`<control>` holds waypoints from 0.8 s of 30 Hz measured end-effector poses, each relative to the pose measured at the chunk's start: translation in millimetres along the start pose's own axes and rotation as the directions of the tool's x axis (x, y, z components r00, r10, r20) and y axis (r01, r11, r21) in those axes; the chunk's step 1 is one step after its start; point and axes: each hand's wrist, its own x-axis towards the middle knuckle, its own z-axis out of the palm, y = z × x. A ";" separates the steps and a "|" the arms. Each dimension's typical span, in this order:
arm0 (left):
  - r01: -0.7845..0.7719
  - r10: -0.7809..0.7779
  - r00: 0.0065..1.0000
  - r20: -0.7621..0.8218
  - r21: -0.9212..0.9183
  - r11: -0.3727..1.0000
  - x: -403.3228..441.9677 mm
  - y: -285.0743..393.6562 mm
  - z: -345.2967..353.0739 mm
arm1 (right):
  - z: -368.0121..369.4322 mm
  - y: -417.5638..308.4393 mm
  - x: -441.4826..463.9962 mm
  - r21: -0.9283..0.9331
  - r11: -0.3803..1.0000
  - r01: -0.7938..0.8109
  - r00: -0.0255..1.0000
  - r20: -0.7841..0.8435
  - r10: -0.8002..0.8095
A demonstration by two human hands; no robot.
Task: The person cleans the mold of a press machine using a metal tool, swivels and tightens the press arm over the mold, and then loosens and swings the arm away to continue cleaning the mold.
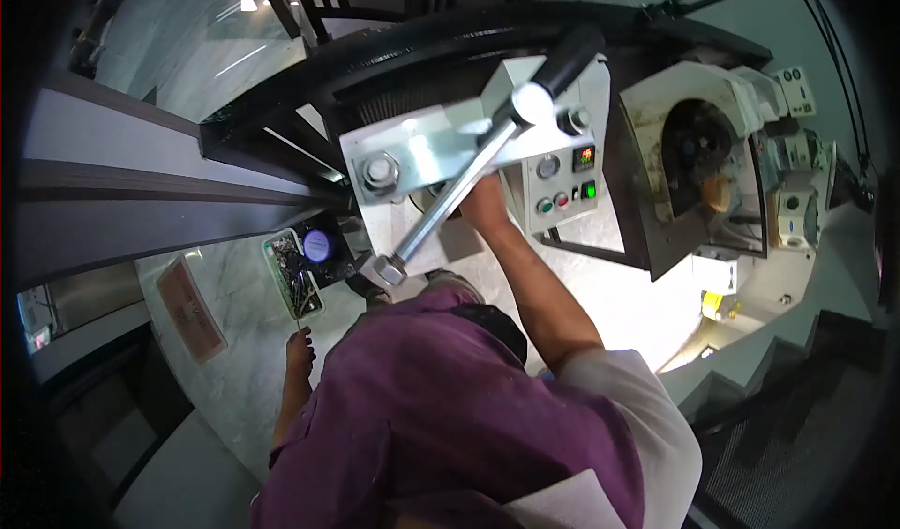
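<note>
A single head-worn camera looks steeply down and forward past the wearer's purple garment [422,388], which looms close along the lower frame. The wide-angle view bends straight edges and darkens toward its rim, taking in a lever-topped machine [441,149] just ahead and pale floor [248,370] farther off at left.

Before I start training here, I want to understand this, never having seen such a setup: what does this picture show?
It comes from one camera on the person's head, looking down, so the purple clothing fills the bottom centre. The bare right hand reaches into a machine, behind its long metal lever; the fingers are hidden, so I can't tell what it holds. A control box nearby has buttons and a lit display. The bare left hand hangs low, near a tray of small items.
</note>
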 end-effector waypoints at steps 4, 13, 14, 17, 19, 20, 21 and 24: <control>-0.045 0.046 0.999 0.017 -0.053 0.998 5.2 2.9 -1.3 | 5.7 17.0 -2.0 -0.081 0.996 -0.023 0.997 0.072 0.029; 0.006 -0.006 1.000 0.001 0.060 0.998 1.7 -11.7 -1.2 | 16.0 13.4 -4.6 -0.032 0.994 0.102 0.993 -0.059 -0.103; 0.004 -0.004 1.000 0.000 0.055 0.998 3.0 -13.4 -0.7 | 12.6 7.2 -7.7 -0.039 0.995 0.087 0.996 -0.009 -0.088; 0.006 -0.006 1.000 -0.004 0.079 0.997 2.8 -19.3 -5.2 | 7.4 -3.0 -2.9 -0.195 0.974 0.115 0.986 0.141 -0.089; -0.065 0.061 0.997 0.040 0.110 0.992 2.5 -20.9 -4.9 | 10.6 21.9 -2.5 -0.260 0.905 0.336 0.934 0.216 -0.285; -0.068 0.064 0.997 0.042 0.112 0.991 1.1 -18.4 -3.5 | 10.6 29.0 -1.4 -0.279 0.882 0.379 0.919 0.221 -0.326; -0.040 0.038 0.999 0.019 0.103 0.994 -0.1 -15.5 -2.1 | 11.9 34.7 1.9 -0.294 0.854 0.429 0.899 0.228 -0.373; -0.010 0.010 1.000 -0.022 0.042 0.999 -8.7 -6.8 -0.2 | 10.8 31.0 4.1 -0.392 0.855 0.338 0.939 0.199 -0.280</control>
